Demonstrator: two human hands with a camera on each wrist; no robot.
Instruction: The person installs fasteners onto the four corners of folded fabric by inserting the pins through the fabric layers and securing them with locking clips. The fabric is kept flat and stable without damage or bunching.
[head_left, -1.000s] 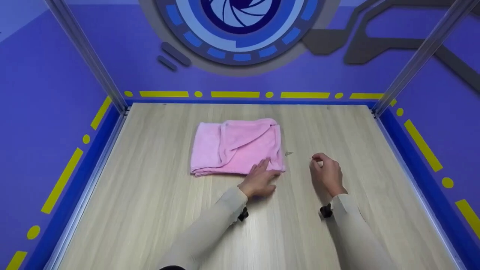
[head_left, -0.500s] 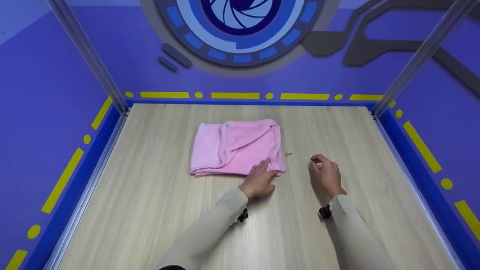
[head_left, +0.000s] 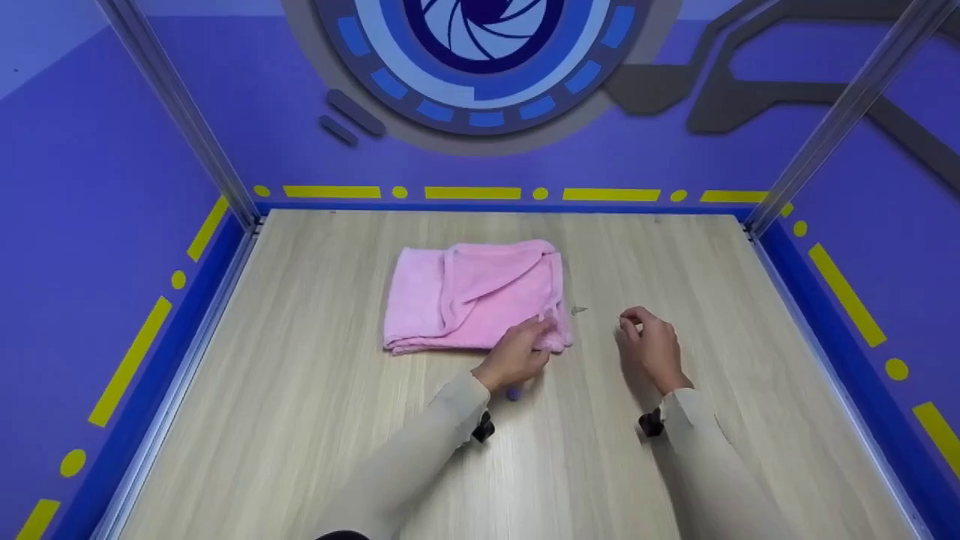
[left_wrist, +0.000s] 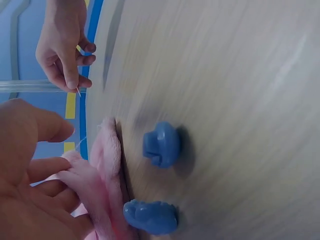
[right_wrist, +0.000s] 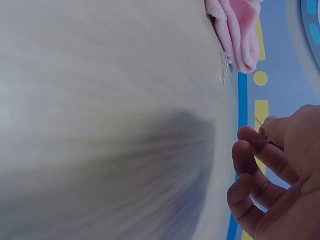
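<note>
A folded pink towel (head_left: 469, 292) lies on the wooden table. My left hand (head_left: 516, 356) is at its near right corner; in the left wrist view the fingertips touch the cloth and the thumb stands apart from them. A thin pale strand (left_wrist: 81, 142) shows between thumb and towel. My right hand (head_left: 654, 346) is right of the towel, pinching a thin needle-like piece (right_wrist: 258, 121) between thumb and forefinger. Two small blue lumpy pieces, one rounded (left_wrist: 162, 144) and one longer (left_wrist: 151, 217), rest on the table under my left hand. What they are is unclear.
Small silvery pin-like pieces (right_wrist: 226, 65) lie on the table (head_left: 315, 420) just off the towel's right edge. Blue-purple panels with metal posts (head_left: 832, 127) enclose the table at the back and both sides.
My left hand has lifted from lying flat on the towel's corner, its fingers now bent. A blue piece has come into sight beneath it. The right hand keeps nearly the same place and pinch.
</note>
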